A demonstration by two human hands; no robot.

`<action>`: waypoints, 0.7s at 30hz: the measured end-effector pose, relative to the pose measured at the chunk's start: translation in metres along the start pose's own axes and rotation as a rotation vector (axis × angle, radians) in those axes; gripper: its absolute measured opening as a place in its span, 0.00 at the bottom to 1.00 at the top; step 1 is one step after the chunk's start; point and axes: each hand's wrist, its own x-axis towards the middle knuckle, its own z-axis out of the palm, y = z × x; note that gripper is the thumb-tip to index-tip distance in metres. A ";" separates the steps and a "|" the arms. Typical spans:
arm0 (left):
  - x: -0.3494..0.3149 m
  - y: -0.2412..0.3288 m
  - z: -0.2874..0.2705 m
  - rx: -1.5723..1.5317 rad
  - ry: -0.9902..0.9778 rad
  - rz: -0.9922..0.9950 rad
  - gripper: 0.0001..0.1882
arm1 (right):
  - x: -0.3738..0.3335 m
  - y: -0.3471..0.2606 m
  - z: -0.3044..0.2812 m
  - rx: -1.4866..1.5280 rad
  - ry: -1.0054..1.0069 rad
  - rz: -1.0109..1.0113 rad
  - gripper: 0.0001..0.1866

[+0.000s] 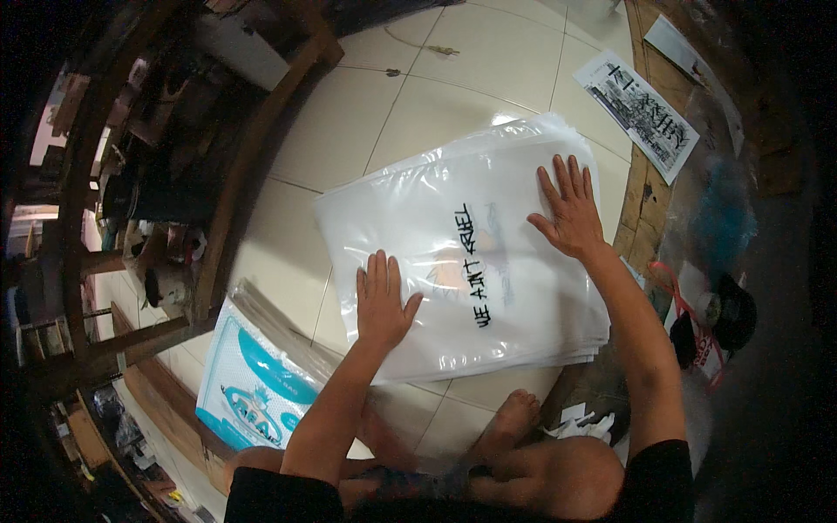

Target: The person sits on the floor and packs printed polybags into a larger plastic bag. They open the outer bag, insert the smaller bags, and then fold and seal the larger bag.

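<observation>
A stack of clear plastic bags holding white folded garments [453,227] lies on the tiled floor in front of me, the top one showing black lettering. My left hand [382,301] presses flat on the near left part of the top bag, fingers apart. My right hand [568,209] lies flat on its far right part, fingers spread. Neither hand grips anything.
A pack of empty plastic bags with a teal and white label [248,383] lies at my left knee. A printed black and white sheet [649,113] lies at far right on wooden boards. Wooden furniture legs [235,166] stand at left. My bare foot [514,418] rests by the stack.
</observation>
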 end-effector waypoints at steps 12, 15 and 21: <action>0.108 0.111 -0.025 -0.441 0.110 0.315 0.38 | 0.009 0.006 0.025 0.124 -0.171 -0.005 0.40; 0.157 0.142 -0.003 -0.307 0.175 0.331 0.40 | 0.013 0.001 0.020 0.139 -0.131 -0.003 0.39; 0.167 0.125 0.005 -0.314 0.064 0.203 0.41 | 0.009 0.004 0.019 0.158 -0.167 0.055 0.40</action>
